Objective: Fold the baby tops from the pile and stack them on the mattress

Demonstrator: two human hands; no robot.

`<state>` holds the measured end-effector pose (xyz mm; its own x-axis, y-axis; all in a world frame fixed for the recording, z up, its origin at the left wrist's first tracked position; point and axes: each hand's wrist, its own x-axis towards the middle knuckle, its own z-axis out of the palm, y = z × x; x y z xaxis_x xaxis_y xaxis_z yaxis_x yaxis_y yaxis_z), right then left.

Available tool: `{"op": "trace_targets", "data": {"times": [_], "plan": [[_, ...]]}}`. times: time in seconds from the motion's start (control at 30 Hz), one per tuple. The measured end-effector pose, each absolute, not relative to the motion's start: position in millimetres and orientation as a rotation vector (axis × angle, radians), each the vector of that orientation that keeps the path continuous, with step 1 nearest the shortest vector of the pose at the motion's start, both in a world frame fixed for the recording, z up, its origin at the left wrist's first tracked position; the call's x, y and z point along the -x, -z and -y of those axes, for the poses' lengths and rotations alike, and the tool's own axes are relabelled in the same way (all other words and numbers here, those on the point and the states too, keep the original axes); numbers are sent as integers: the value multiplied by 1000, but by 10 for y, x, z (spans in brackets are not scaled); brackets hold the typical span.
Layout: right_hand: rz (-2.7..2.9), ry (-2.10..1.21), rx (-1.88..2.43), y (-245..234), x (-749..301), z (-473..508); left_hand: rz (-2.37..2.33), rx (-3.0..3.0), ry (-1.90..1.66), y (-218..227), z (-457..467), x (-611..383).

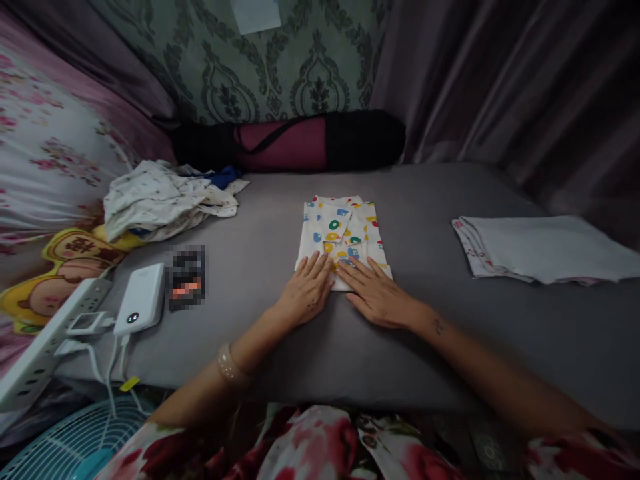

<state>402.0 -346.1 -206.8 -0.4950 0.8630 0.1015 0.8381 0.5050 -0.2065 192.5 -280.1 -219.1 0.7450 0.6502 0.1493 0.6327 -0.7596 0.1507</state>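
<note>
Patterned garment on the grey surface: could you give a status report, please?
Both hands open: left hand and right hand flat on patterned garment, near edge. Garment folded. Nothing blocking; folded white cloth apart, right.

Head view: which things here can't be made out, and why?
- Dark object beside the white power bank: pixelated, unidentifiable.
- Printed folded garment: near edge hidden under the left hand and right hand.
- Folded white cloth: cut off by the right edge.
- Crumpled clothes pile: separate pieces cannot be counted.
</note>
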Motion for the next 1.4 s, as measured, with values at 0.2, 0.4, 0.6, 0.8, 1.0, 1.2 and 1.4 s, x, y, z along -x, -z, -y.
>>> {"op": "trace_targets", "data": {"times": [0.2, 0.4, 0.6, 0.8, 1.0, 1.2, 1.4], "plan": [[2628, -344, 1399, 2178, -4074, 3365, -1131, -2796, -89, 2356, 2737, -1873], [2587, -614, 1410, 2136, -4118, 3306, -1132, -2752, 62, 2189, 2725, -1891], [2104, -269, 1847, 2065, -4063, 3119, -1308, -2777, -219, 1967, 2604, -2202], [2031, 44, 2048, 2343, -3970, 2993, -1324, -2834, -389, 2392, 2493, -2457], [2047, 27, 2065, 2400, -4014, 2976, -1315, -2761, -345, 2446, 2432, -2420], [1972, 33, 2048, 2315, -4106, 2875, -1377, -2694, -409, 2306, 2307, -2185], [2016, 19, 2027, 2427, -4135, 2845, -1400, -2623, -299, 2431, 2263, -2085]]}}
